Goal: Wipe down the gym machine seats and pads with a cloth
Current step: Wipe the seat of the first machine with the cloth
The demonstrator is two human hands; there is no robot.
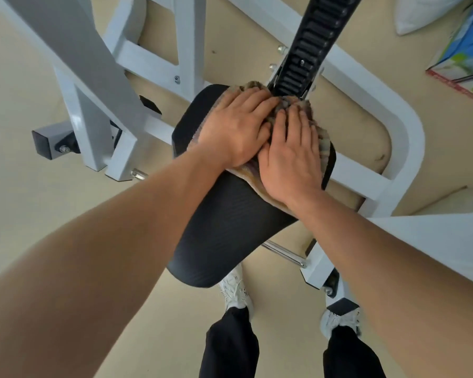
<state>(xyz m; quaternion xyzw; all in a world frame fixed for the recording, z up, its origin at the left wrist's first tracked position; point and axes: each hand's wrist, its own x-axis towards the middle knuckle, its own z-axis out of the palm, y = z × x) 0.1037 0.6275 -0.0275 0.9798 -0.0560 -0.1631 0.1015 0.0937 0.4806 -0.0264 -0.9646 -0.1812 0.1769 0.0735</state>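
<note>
Beige gym floor lies under a white steel frame [404,148]. Both the left hand [234,129] and right hand [291,154] press flat, fingers spread, on the striped terry cloth [322,139] at the black padded seat's [230,216] 1 o'clock end; the seat's unwiped length runs toward 7 o'clock.

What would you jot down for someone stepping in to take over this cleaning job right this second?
Left hand: flat, palm down, pressing the cloth onto the far end of the black seat.
Right hand: also flat on the cloth, beside the left, fingers pointing toward the black notched post.
Cloth: bunched under both hands, at the seat's far end next to the post.
Done: can't tell from this view how much has been wiped.
Left: the near part of the seat lies bare, so it probably needs a pass, then any other pads on the white frame.
</note>
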